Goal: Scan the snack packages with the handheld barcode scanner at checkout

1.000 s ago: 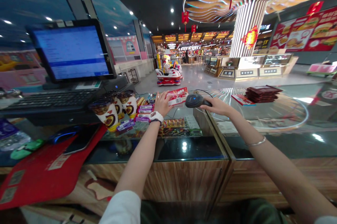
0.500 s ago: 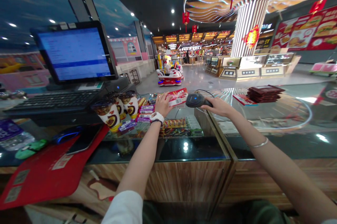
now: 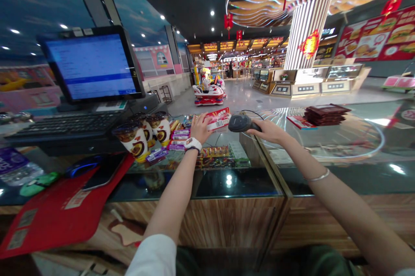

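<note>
In my left hand (image 3: 200, 129) is a red and white snack packet (image 3: 218, 119), gripped at its left end with a barcode showing on its face. My right hand (image 3: 266, 131) is wrapped round the handle of a black barcode scanner (image 3: 239, 123), whose head is close to the packet's right end. Just left of my left hand lie purple-wrapped bars (image 3: 179, 138). Printed cups (image 3: 135, 141) with dark tops stand beyond these bars. Under the counter's glass, below my left wrist, several small packaged goods (image 3: 216, 152) show.
A lit monitor (image 3: 92, 66) and black keyboard (image 3: 68, 124) occupy the left side. Nearer are a phone (image 3: 105, 172) on a red mat (image 3: 65, 219), a mouse (image 3: 82, 167) and a green item (image 3: 39, 184). Dark red packets (image 3: 327, 116) are stacked on the glass counter (image 3: 343, 139) at right.
The blue light on top of the scanner has gone out. Both hands, the packet and the scanner stay in nearly the same place.
</note>
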Motion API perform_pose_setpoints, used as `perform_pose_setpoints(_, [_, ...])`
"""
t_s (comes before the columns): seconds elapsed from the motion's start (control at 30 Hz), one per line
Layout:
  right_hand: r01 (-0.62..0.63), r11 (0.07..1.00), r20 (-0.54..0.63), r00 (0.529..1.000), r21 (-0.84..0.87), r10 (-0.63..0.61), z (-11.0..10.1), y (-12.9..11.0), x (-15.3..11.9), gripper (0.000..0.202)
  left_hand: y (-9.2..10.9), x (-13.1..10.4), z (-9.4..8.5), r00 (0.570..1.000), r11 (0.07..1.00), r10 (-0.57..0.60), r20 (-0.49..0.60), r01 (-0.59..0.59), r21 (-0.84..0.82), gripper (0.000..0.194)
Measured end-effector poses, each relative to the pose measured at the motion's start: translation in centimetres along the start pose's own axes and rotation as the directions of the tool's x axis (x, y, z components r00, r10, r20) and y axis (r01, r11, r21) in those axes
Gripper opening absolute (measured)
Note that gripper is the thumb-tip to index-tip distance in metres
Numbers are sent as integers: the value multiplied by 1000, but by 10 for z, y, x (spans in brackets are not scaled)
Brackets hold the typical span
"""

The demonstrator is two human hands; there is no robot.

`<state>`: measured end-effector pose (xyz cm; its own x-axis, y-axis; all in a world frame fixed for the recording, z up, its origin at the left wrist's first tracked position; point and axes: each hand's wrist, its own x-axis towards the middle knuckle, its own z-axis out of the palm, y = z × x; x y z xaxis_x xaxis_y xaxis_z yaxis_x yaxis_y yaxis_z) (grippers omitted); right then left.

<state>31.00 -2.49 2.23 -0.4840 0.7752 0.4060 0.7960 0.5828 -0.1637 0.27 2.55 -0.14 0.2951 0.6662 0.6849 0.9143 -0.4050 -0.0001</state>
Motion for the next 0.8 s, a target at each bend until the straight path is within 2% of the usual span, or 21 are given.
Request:
perform_pose_setpoints(0.4, [41, 997, 6, 999, 63, -42, 8, 0, 1, 45, 4, 2, -2, 1000, 1000, 8, -2, -8, -7, 43])
perform_pose_setpoints(0.63, [182, 954, 59, 978, 240, -202, 33, -1, 5, 45, 6, 2, -4, 1000, 1000, 15, -10, -15, -4, 43])
perform_pose_setpoints(0.8, [256, 933, 83, 955, 254, -285, 53, 4, 10, 49, 10, 3, -7, 1000, 1000, 24, -7, -24, -10, 42])
